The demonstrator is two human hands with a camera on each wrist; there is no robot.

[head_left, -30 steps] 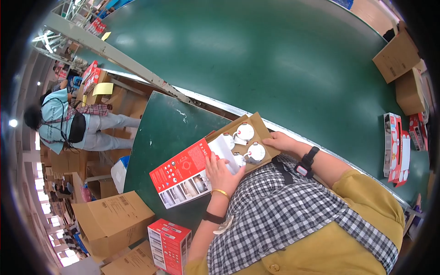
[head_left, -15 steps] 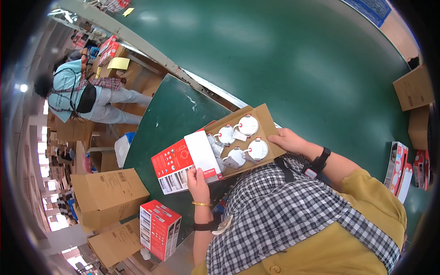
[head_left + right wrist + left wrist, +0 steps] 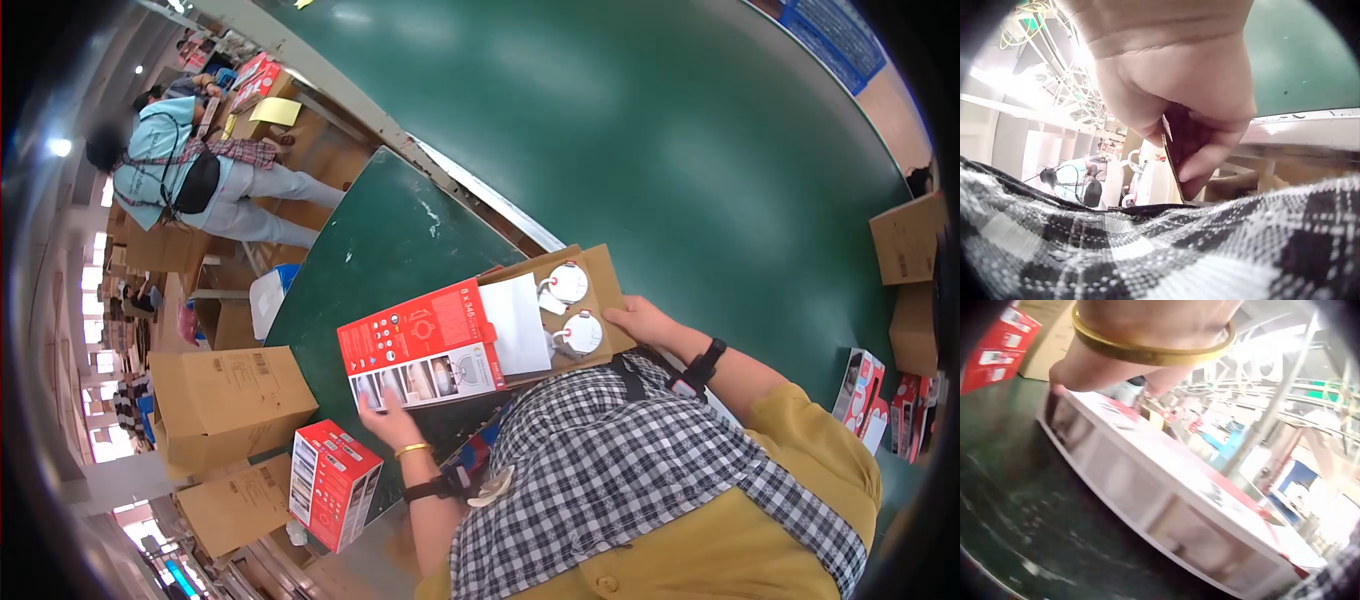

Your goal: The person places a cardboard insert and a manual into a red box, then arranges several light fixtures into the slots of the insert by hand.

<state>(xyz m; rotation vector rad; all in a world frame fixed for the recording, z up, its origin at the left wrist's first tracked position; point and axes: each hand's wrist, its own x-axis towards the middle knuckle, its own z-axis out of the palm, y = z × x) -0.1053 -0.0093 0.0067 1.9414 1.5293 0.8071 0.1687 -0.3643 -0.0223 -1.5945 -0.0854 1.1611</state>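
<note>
A red and white printed box [image 3: 420,350] lies tilted in front of the person on the green table. A brown cardboard tray [image 3: 602,262] sticks out of its right end, with white round light fittings [image 3: 568,283] showing in it. The box's white flap [image 3: 515,322] lies over part of the tray. At the box's lower left corner, the left hand [image 3: 392,425] grips the edge, its fingertips over the corner in the left wrist view. The right hand [image 3: 645,322] pinches the tray's right wall [image 3: 1175,159] between thumb and fingers.
Another red box [image 3: 335,485] stands at lower left beside brown cartons [image 3: 230,405]. More cartons [image 3: 905,240] and red packaging [image 3: 860,390] are at the right. A metal rail [image 3: 330,75] runs along the table edges. A person in a light blue shirt [image 3: 165,150] stands at left.
The left hand has moved from the box's open end down to its lower left corner. The white flap, folded back half a second ago, now covers some light fittings. The right hand keeps its hold.
</note>
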